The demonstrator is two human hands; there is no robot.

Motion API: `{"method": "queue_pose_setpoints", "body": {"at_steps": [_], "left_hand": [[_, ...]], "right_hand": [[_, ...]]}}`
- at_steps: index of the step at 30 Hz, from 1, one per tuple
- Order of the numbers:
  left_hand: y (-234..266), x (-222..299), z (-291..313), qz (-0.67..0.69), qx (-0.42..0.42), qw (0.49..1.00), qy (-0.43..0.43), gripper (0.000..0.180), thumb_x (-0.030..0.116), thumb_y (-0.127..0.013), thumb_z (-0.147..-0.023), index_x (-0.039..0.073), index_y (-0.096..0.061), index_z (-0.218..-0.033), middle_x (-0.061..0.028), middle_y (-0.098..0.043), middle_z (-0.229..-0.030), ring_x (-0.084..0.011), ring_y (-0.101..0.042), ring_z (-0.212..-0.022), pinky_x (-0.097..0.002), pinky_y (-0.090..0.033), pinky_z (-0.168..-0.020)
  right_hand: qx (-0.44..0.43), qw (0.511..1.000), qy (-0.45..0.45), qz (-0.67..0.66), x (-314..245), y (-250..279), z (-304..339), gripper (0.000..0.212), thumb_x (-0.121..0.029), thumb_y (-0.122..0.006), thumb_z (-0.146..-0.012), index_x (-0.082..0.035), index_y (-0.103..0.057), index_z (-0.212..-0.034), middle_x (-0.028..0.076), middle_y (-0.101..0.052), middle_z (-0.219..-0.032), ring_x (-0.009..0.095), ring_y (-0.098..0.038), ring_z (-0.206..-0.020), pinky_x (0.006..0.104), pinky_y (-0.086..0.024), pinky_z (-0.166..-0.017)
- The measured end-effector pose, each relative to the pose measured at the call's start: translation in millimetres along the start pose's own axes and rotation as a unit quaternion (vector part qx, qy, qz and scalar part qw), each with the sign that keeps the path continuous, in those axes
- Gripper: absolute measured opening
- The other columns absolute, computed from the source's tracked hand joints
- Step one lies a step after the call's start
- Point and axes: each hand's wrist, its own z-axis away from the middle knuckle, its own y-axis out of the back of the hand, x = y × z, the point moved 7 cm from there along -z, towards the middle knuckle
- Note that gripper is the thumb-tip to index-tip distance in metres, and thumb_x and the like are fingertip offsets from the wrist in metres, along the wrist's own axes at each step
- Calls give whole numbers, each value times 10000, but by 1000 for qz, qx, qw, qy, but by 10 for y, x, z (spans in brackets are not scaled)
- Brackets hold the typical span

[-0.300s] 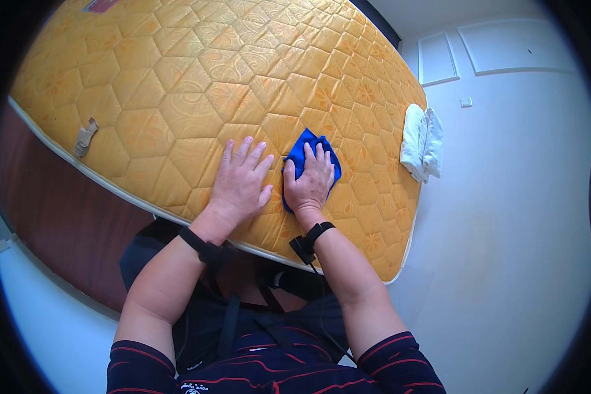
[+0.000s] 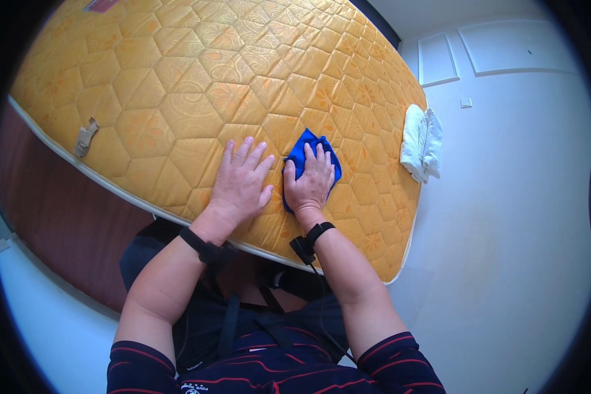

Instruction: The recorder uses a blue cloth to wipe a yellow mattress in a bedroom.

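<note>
Flat on the quilted yellow mattress (image 2: 177,125) lies my left hand (image 2: 238,182), its fingers spread and nothing held. Just to its right, my right hand (image 2: 312,184) presses down on a crumpled blue cloth (image 2: 298,156). Those fingers are stretched out over the cloth rather than wrapped round it, and the palm hides its middle. Blue fabric shows beyond the fingertips and at both sides of the hand. A gap of bare mattress separates the two hands.
A folded white cloth (image 2: 414,141) rests at the mattress's right edge. A torn beige scrap (image 2: 85,138) lies near the left edge, above a dark brown wooden surface (image 2: 65,203). A pale wall (image 2: 505,144) stands to the right. A cable (image 2: 322,282) hangs from my right wrist strap.
</note>
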Motion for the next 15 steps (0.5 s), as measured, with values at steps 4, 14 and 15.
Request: {"method": "queue_pose_setpoints", "body": {"at_steps": [4,14,15], "left_hand": [[-7,-7,13,2,2,1000,1,687,415,-771,-926,110,-641,-1528,-165,-518,-1668,-381,-349,-1620,-606,-170,-1362],[3,-9,8,10,17,1000,0,682,410,-785,-912,116,-650,-1513,-180,-496,-1680,-388,-336,-1625,-598,-173,-1363],[6,-9,6,9,16,1000,0,681,407,-785,-912,116,-650,-1513,-180,-499,-1678,-390,-337,-1624,-598,-174,-1363]], "right_hand": [[-3,1000,-3,-4,-21,12,6,710,-524,-659,-988,-150,-591,-1587,181,-464,-1720,423,-354,-1617,587,-205,-1332],[-3,1000,0,-6,-13,14,-3,709,-527,-654,-991,-151,-591,-1588,183,-462,-1721,421,-345,-1623,582,-200,-1335],[-10,1000,0,1,-10,0,-5,719,-533,-650,-995,-152,-578,-1600,187,-450,-1728,424,-342,-1624,586,-200,-1336]]}}
